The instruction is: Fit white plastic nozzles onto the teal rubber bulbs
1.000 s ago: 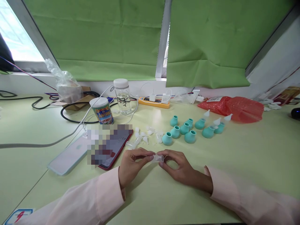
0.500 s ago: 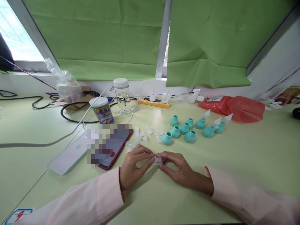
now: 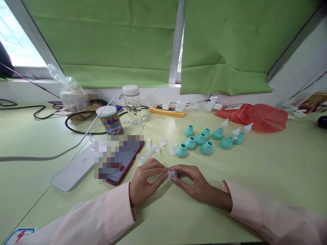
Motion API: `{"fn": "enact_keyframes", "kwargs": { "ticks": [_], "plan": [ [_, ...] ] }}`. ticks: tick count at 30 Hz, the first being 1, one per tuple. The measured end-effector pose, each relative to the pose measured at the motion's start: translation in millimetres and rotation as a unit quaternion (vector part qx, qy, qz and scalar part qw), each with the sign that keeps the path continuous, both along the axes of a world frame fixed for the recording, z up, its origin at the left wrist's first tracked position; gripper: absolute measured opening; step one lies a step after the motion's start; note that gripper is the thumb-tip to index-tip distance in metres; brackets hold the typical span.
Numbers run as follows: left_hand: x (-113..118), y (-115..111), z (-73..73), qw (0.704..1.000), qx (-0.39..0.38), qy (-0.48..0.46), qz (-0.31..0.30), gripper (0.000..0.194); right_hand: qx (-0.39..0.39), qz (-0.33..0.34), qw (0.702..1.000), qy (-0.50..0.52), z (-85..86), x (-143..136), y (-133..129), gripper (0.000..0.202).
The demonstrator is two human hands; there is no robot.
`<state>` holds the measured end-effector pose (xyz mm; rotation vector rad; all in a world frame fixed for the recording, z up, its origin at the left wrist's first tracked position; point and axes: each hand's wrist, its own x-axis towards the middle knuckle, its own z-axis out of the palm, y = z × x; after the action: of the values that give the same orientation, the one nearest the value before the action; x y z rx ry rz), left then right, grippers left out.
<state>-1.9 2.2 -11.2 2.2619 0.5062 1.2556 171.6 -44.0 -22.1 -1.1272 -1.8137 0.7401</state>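
My left hand (image 3: pixel 147 182) and my right hand (image 3: pixel 194 182) meet low over the table, fingertips almost touching. Between them is a small clear plastic tube (image 3: pixel 173 174), its round end facing right. My left thumb and fingers pinch its left end, where a whitish part is mostly hidden by the fingertips. On the other side, my right thumb and index finger grip the tube. Beyond the hands lie loose clear tubes (image 3: pixel 172 150) and white pointed tips (image 3: pixel 158 151). Several teal rubber bulbs (image 3: pixel 181 150) stand to their right, a few fitted with white-tipped nozzles (image 3: pixel 236 131).
Left of my hands lie a red-cased phone (image 3: pixel 129 160) and a pale phone (image 3: pixel 74 172). Behind them are a noodle cup (image 3: pixel 111 122), a clear bottle (image 3: pixel 134 110), cables and a yellow power strip (image 3: pixel 167 111). A red plastic bag (image 3: pixel 265 117) lies back right.
Both hands stay nearly in place, still pinching the tube. It shows slightly more between the fingertips, tilted a little differently. The whole view has shifted slightly.
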Motion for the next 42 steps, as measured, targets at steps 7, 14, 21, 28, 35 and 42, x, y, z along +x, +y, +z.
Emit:
{"fn": "enact_keyframes", "kwargs": {
  "ticks": [7, 14, 21, 28, 35, 42],
  "plan": [
    [-3.2, -1.7, -0.7, 0.994, 0.093, 0.059, -0.019, 0.024, -0.026, 0.005, 0.999, 0.048, -2.2, -0.1, -0.5, 0.019],
    [0.0, -4.2, -5.9, 0.989, 0.144, 0.034, 0.004, 0.027, -0.072, 0.037, 0.99, 0.118, -2.6, -4.9, -3.1, 0.022],
    [0.2, -8.8, -5.3, 0.992, 0.12, 0.038, 0.031, 0.025, -0.086, 0.043, 0.988, 0.122, -5.0, -5.4, -0.1, 0.019],
    [-2.1, -8.4, -0.1, 0.997, 0.016, 0.027, 0.077, 0.016, 0.111, -0.006, 0.994, 0.014, 4.1, 5.1, 0.1, 0.037],
    [-2.3, -6.1, 2.9, 0.992, -0.092, 0.039, 0.082, 0.01, 0.327, -0.205, 0.894, -0.226, 1.2, 36.9, 34.3, 0.046],
    [-0.6, -6.0, 0.6, 0.941, -0.317, 0.055, 0.099, 0.033, 0.229, -0.203, 0.914, -0.267, -11.2, 38.6, 42.1, 0.039]
  ]
}}
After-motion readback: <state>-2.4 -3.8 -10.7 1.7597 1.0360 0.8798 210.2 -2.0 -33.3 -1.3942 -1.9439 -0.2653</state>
